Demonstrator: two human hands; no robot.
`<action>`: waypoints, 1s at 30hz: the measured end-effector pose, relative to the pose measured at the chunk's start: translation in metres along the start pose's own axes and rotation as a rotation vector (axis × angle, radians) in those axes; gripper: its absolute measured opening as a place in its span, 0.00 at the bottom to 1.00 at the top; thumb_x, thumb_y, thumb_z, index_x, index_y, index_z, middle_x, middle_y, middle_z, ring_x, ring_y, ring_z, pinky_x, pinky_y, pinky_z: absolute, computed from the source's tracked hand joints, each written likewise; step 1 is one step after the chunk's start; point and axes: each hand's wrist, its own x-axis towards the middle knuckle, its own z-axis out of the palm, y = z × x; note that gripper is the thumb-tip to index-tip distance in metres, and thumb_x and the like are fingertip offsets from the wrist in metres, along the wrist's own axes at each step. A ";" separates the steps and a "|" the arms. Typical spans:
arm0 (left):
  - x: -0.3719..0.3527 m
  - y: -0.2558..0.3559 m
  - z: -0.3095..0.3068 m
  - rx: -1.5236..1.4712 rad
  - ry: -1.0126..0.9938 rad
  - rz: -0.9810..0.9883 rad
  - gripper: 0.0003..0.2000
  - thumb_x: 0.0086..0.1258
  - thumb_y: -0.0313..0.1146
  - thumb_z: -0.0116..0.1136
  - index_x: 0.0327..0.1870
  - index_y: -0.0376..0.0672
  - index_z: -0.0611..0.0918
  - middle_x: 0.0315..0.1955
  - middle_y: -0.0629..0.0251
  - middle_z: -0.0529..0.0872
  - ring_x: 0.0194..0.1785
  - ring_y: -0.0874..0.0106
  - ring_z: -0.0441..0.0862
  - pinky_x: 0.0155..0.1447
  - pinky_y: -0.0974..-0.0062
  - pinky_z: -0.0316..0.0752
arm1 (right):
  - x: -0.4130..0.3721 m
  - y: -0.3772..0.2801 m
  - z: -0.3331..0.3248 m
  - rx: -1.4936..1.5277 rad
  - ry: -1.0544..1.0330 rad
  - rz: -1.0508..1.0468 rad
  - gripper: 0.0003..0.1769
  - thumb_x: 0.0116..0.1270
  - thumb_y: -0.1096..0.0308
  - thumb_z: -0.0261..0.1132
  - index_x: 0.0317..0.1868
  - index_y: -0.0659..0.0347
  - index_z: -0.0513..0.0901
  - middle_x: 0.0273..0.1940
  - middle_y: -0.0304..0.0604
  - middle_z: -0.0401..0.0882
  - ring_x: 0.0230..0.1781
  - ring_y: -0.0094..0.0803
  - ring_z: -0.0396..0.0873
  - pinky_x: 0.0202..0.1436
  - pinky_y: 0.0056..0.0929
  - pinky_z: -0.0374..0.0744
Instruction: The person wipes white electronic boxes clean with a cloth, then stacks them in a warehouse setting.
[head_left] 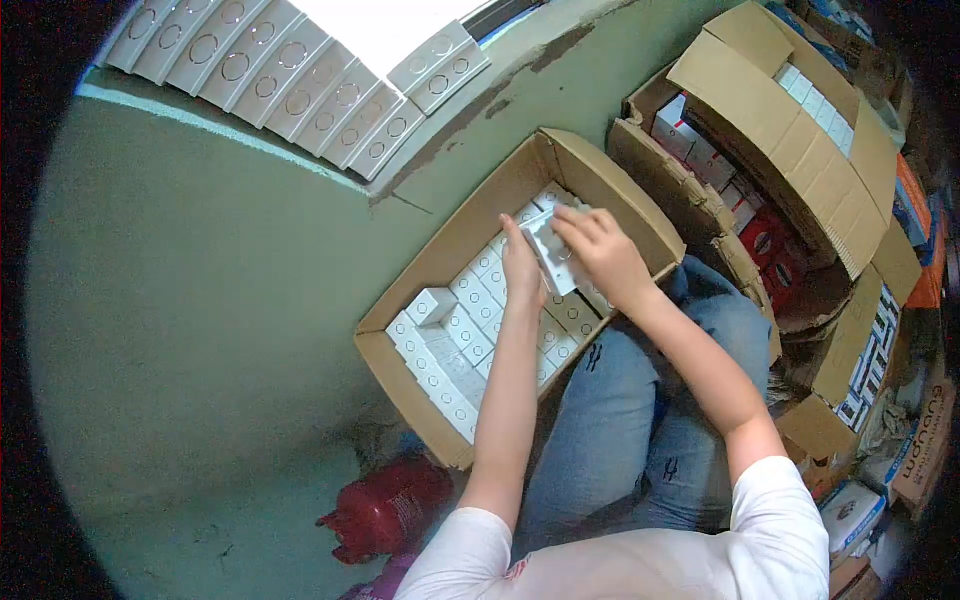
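Note:
Over an open cardboard box (412, 412), both hands are at one white plastic electrical back box (550, 262), held tilted with its open side partly showing. My left hand (520, 265) grips it along the left edge, thumb up and fingers behind it. My right hand (608, 255) lies over the right side with bent fingers on it, slightly blurred. Beneath them, rows of white electrical boxes (478, 298) with round knockouts fill much of the carton. One box (431, 305) sits raised above the others at the left, beside a gap in the rows.
Several white electrical boxes (265, 62) stand in a row on the window ledge, with more (440, 65) at its right. Other open cartons (790, 120) with packaged goods crowd the right. A red round container (390, 508) sits on the floor at the lower left. My knees touch the carton's near side.

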 end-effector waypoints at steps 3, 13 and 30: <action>-0.003 -0.009 0.006 0.007 0.000 0.076 0.32 0.75 0.63 0.35 0.49 0.38 0.76 0.42 0.64 0.81 0.45 0.72 0.80 0.48 0.67 0.77 | 0.002 -0.007 0.000 0.088 0.091 0.026 0.22 0.53 0.75 0.62 0.51 0.64 0.79 0.57 0.49 0.75 0.51 0.46 0.76 0.56 0.38 0.78; -0.003 -0.009 0.004 -0.070 0.007 -0.043 0.31 0.77 0.60 0.34 0.48 0.38 0.78 0.40 0.63 0.83 0.43 0.70 0.83 0.47 0.69 0.79 | 0.007 0.006 0.001 0.087 0.077 0.127 0.17 0.51 0.72 0.64 0.44 0.58 0.83 0.46 0.39 0.80 0.45 0.40 0.78 0.49 0.35 0.80; 0.007 -0.006 -0.013 0.093 0.173 0.026 0.30 0.78 0.59 0.34 0.48 0.36 0.78 0.40 0.62 0.84 0.41 0.69 0.83 0.44 0.68 0.78 | -0.012 -0.003 0.011 0.165 -0.189 -0.068 0.21 0.51 0.75 0.63 0.49 0.58 0.81 0.42 0.42 0.77 0.46 0.42 0.76 0.50 0.35 0.79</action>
